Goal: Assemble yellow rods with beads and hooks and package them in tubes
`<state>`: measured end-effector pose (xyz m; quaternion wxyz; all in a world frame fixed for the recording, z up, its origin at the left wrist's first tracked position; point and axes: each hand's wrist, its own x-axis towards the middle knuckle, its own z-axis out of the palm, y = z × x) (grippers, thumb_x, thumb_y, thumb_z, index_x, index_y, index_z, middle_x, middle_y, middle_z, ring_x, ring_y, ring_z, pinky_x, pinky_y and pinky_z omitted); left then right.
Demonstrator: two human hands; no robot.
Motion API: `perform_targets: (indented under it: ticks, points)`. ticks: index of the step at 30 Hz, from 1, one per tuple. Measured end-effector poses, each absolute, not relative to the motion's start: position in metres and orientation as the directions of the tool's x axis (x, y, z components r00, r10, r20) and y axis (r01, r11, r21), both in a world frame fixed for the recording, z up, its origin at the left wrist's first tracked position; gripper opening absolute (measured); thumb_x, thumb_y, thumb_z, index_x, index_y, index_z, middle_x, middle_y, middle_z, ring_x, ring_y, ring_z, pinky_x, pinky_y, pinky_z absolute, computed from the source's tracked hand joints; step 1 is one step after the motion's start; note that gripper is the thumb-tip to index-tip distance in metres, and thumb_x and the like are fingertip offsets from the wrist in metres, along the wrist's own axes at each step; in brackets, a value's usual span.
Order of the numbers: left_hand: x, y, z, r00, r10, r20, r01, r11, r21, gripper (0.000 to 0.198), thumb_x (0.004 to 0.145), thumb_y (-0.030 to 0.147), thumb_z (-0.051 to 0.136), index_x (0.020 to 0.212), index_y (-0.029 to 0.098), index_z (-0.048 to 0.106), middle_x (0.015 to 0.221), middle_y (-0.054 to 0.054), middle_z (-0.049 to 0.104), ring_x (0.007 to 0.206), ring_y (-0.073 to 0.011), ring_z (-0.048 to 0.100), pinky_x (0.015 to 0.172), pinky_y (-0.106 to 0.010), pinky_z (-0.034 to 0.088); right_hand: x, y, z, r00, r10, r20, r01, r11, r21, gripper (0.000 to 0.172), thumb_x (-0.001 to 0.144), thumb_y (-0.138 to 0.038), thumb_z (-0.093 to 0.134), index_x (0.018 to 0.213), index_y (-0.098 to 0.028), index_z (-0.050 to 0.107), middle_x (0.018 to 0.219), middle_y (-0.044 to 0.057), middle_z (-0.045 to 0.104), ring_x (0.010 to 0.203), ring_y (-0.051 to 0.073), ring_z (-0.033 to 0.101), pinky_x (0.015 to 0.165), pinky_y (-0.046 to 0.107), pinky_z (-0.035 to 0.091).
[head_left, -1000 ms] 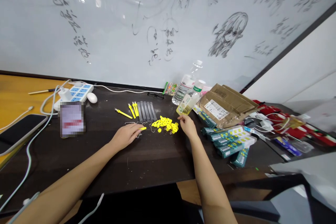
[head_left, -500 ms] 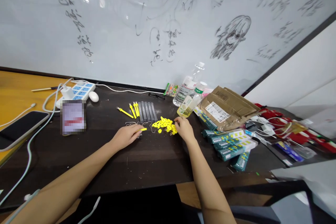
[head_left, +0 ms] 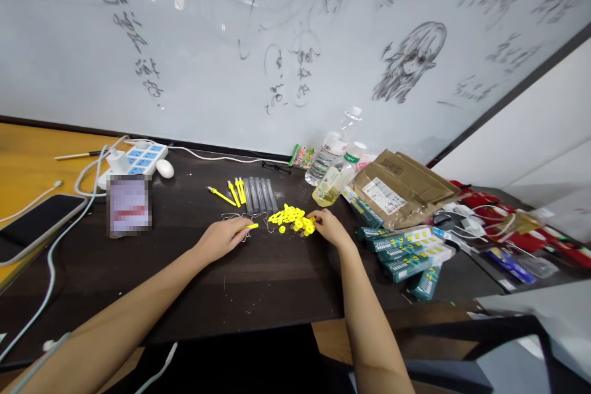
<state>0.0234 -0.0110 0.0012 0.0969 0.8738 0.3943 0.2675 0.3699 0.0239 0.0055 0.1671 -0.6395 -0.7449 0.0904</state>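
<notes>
My left hand (head_left: 222, 237) rests on the dark table (head_left: 194, 277) with its fingers pinched on a small yellow piece (head_left: 252, 226), over a few thin wire hooks (head_left: 233, 218). My right hand (head_left: 329, 228) reaches into the right edge of a pile of small yellow plastic parts (head_left: 292, 219), fingers curled on the pieces. Behind the pile lie a row of clear tubes (head_left: 259, 194) and several yellow stick-shaped parts (head_left: 231, 192).
Green boxes (head_left: 409, 252) and a brown cardboard parcel (head_left: 397, 188) lie to the right, with plastic bottles (head_left: 335, 163) behind. A power strip (head_left: 138, 160), white mouse (head_left: 165, 168), a card (head_left: 129, 204), a phone (head_left: 34, 225) and cables sit left. A scribbled whiteboard (head_left: 277, 43) backs the table.
My right hand has moved left from beside the pile into its right edge. My left hand has stayed put with the yellow piece.
</notes>
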Motion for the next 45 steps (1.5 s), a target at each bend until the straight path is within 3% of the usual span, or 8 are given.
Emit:
perform_targets:
  ticks: [8, 10, 12, 14, 17, 20, 27, 45]
  points:
    - [0.024, -0.012, 0.003, 0.538, 0.754, 0.378, 0.620, -0.657, 0.429, 0.034, 0.095, 0.037, 0.032, 0.113, 0.024, 0.058, 0.111, -0.002, 0.067, 0.099, -0.0193, 0.064, 0.083, -0.030, 0.048, 0.364, 0.017, 0.016, 0.112, 0.972, 0.205, 0.947, -0.042, -0.317, 0.007, 0.073, -0.018, 0.055, 0.079, -0.019, 0.053, 0.068, 0.000, 0.052, 0.059, 0.013, 0.047, 0.053, 0.024, 0.029]
    - [0.025, -0.013, 0.005, 0.523, 0.768, 0.370, 0.609, -0.640, 0.468, 0.034, 0.095, 0.037, 0.032, 0.112, 0.024, 0.058, 0.110, -0.002, 0.068, 0.097, -0.0192, 0.064, 0.081, -0.029, 0.048, 0.359, 0.018, 0.020, 0.183, 0.941, 0.286, 0.895, -0.039, -0.443, 0.006, 0.072, -0.022, 0.054, 0.075, -0.020, 0.049, 0.063, -0.001, 0.050, 0.056, 0.013, 0.045, 0.053, 0.024, 0.031]
    - [0.026, -0.014, 0.006, 0.508, 0.784, 0.357, 0.589, -0.619, 0.520, 0.033, 0.095, 0.037, 0.033, 0.112, 0.025, 0.058, 0.108, -0.002, 0.068, 0.094, -0.0189, 0.065, 0.080, -0.028, 0.048, 0.347, 0.019, 0.024, 0.176, 0.920, 0.349, 0.751, 0.104, -0.652, 0.011, 0.073, -0.027, 0.054, 0.071, -0.020, 0.046, 0.062, -0.002, 0.050, 0.056, 0.013, 0.046, 0.054, 0.024, 0.036]
    - [0.027, -0.014, 0.005, 0.493, 0.797, 0.347, 0.564, -0.597, 0.571, 0.031, 0.094, 0.037, 0.035, 0.111, 0.025, 0.058, 0.108, -0.001, 0.068, 0.094, -0.0188, 0.065, 0.081, -0.028, 0.047, 0.324, 0.018, 0.027, 0.099, 0.932, 0.350, 0.473, 0.265, -0.840, 0.018, 0.073, -0.034, 0.057, 0.070, -0.021, 0.044, 0.065, -0.002, 0.052, 0.058, 0.012, 0.049, 0.055, 0.025, 0.041]
    - [0.028, -0.013, 0.003, 0.479, 0.808, 0.343, 0.528, -0.578, 0.623, 0.030, 0.094, 0.035, 0.036, 0.109, 0.024, 0.059, 0.105, -0.002, 0.068, 0.091, -0.0185, 0.065, 0.082, -0.028, 0.046, 0.277, 0.012, 0.028, -0.100, 0.968, 0.230, 0.140, 0.243, -0.960, 0.024, 0.072, -0.038, 0.064, 0.074, -0.020, 0.048, 0.069, -0.001, 0.058, 0.060, 0.012, 0.054, 0.055, 0.025, 0.046]
    - [0.028, -0.012, 0.003, 0.475, 0.807, 0.350, 0.496, -0.575, 0.651, 0.029, 0.093, 0.034, 0.036, 0.106, 0.022, 0.059, 0.099, -0.002, 0.069, 0.086, -0.0176, 0.064, 0.080, -0.028, 0.046, 0.232, 0.005, 0.019, -0.226, 0.948, 0.225, -0.006, 0.230, -0.973, 0.026, 0.072, -0.040, 0.068, 0.077, -0.021, 0.050, 0.074, -0.001, 0.060, 0.064, 0.013, 0.058, 0.054, 0.024, 0.047]
    - [0.030, -0.015, 0.007, 0.499, 0.802, 0.328, 0.453, -0.564, 0.690, 0.028, 0.093, 0.035, 0.038, 0.098, 0.020, 0.061, 0.092, -0.001, 0.068, 0.079, -0.0156, 0.062, 0.074, -0.026, 0.044, 0.205, -0.008, -0.005, -0.154, 0.954, 0.258, -0.173, 0.231, -0.958, 0.026, 0.074, -0.041, 0.068, 0.078, -0.022, 0.051, 0.088, 0.001, 0.064, 0.075, 0.014, 0.061, 0.063, 0.027, 0.052]
    - [0.030, -0.013, 0.006, 0.453, 0.823, 0.343, 0.452, -0.543, 0.707, 0.027, 0.091, 0.035, 0.040, 0.098, 0.021, 0.063, 0.094, -0.001, 0.069, 0.083, -0.0165, 0.063, 0.078, -0.027, 0.046, 0.214, -0.008, -0.008, -0.217, 0.933, 0.287, -0.062, 0.280, -0.958, 0.027, 0.071, -0.036, 0.071, 0.075, -0.021, 0.050, 0.098, 0.006, 0.065, 0.085, 0.016, 0.062, 0.063, 0.027, 0.053]
